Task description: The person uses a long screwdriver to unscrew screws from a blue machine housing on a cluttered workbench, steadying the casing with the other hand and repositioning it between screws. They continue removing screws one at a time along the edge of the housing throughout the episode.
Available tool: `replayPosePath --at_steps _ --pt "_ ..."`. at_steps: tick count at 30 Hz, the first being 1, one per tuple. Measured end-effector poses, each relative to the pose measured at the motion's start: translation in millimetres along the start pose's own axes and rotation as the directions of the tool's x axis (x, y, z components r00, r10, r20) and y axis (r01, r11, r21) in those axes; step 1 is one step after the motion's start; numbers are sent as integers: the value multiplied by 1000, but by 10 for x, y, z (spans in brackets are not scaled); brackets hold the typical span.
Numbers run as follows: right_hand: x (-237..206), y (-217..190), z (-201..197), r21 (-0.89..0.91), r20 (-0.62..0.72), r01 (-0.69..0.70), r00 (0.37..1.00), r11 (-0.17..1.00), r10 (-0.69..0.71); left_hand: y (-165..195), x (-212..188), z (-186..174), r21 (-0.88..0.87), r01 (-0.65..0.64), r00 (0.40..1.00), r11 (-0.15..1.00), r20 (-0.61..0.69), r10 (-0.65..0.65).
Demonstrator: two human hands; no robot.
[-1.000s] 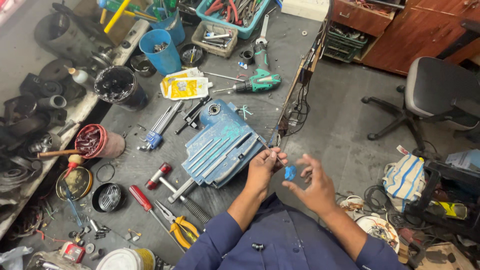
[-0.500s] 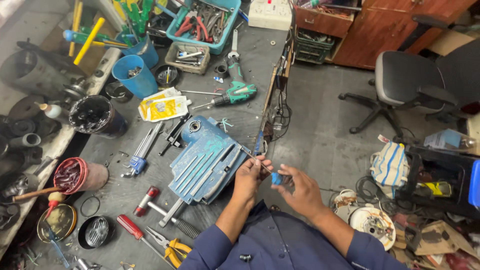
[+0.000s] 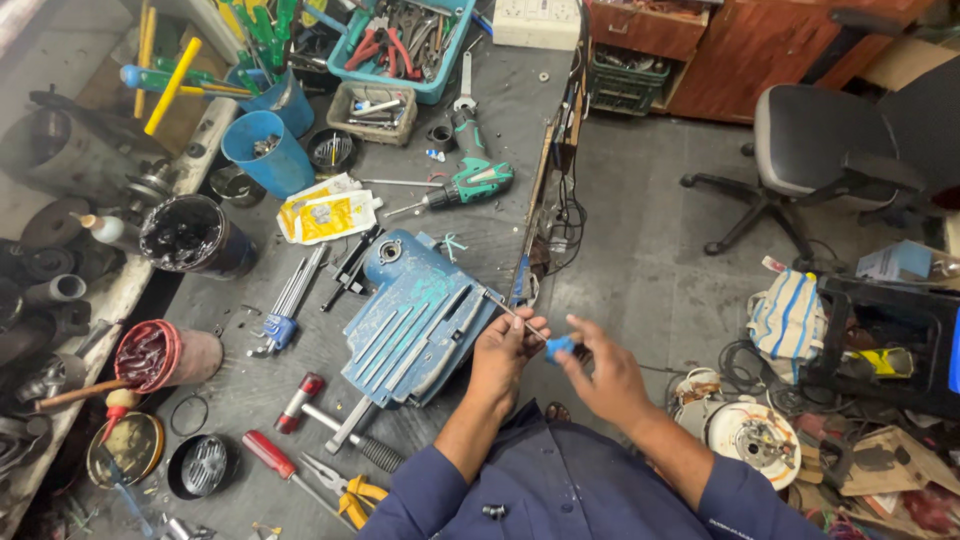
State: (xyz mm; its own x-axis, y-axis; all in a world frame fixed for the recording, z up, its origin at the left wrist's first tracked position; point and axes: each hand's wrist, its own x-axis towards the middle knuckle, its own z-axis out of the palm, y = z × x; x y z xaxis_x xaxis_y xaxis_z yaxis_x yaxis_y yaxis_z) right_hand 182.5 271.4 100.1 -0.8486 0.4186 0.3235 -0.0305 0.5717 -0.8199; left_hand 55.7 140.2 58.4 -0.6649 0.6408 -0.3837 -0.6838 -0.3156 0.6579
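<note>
Both hands have drifted down and to the right of the bench edge since 1 second ago, and the blue piece that then sat in the gap between them is now gripped. At this moment the left hand (image 3: 503, 352) pinches the lower end of a thin metal rod (image 3: 515, 314) between thumb and forefinger; the rod slants up and to the left over the corner of the blue motor housing (image 3: 415, 315). Facing it, the right hand (image 3: 605, 375) has its fingertips closed on a small blue piece (image 3: 559, 346), which sits at the rod's lower end, between the 2 hands and just off the bench edge. A hammer (image 3: 330, 418) and yellow-handled pliers (image 3: 345, 489) lie on the grey bench (image 3: 500, 100) left of the forearm.
</note>
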Motion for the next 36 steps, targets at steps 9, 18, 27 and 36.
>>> replayPosePath --at_steps 9,18,27,36 --pt "11 -45 -54 -126 46 93 995 988 -88 -6 30 -18 -5 13 1000 1000 -12 -13" --pt "121 180 136 568 427 -715 679 407 597 43 -9 12 16 13 1000 1000 -17 -13" --pt "29 131 66 34 50 -202 979 979 200 -7 29 -3 19 -23 1000 1000 -7 24" --pt "48 48 -16 -50 20 131 991 990 -130 -47 68 -41 8 -37 999 999 -22 37"
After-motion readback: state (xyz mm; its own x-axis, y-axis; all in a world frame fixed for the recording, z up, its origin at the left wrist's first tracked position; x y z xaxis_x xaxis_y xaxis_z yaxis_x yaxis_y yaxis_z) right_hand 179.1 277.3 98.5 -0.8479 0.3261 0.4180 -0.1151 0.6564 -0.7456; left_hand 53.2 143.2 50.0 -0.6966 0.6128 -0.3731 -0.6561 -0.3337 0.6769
